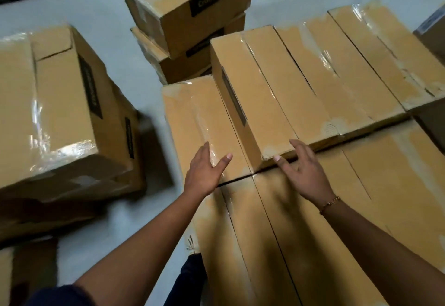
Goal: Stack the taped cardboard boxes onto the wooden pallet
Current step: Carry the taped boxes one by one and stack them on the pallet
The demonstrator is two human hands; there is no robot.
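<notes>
Grip open on both, left hand [204, 169] and right hand [304, 173] flank a second-layer taped cardboard box [262, 88]; stack [313, 233] seems partly built, more boxes [60, 103] waiting at frame's left and top.

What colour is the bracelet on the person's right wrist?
Gold-toned: the bracelet is a thin chain, seen best in the head view, the only one here.

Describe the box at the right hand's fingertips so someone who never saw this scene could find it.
Start at the large block of taped cardboard boxes under the person's arms. On its far half lies a raised row of three boxes; take the leftmost box. It alone shows a dark label strip on its left side, with the right hand at its near corner.
</notes>
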